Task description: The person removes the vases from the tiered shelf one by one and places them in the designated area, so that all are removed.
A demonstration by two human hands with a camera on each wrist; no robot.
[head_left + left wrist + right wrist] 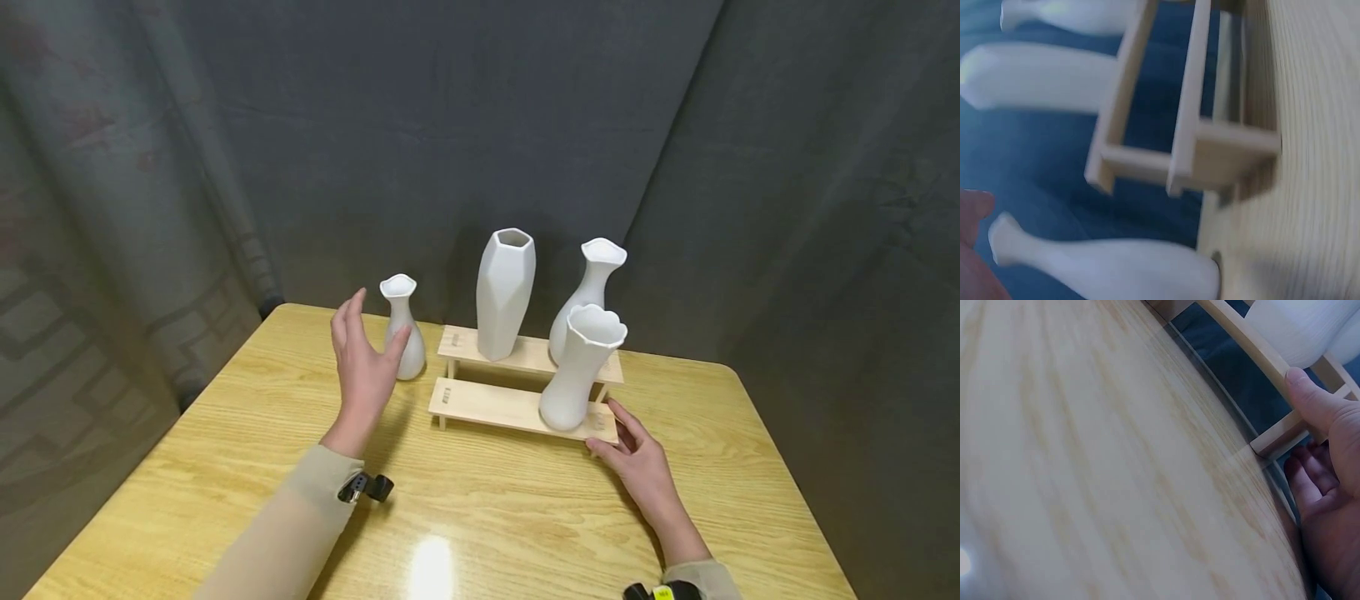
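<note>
The left hand [363, 367] hangs over the bench [480, 508], fingers [355, 321] spread wide and empty, beside a small vase [412, 360] left of the wooden stand [491, 404]; I can't tell if the thumb touches it. The right hand [647, 475] grips the stand's right end, thumb in front.

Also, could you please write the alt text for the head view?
A right hand grips the right end of a two-tier wooden stand holding three white vases, two above, one below; the left hand hovers beside a fourth white vase on the table.
</note>
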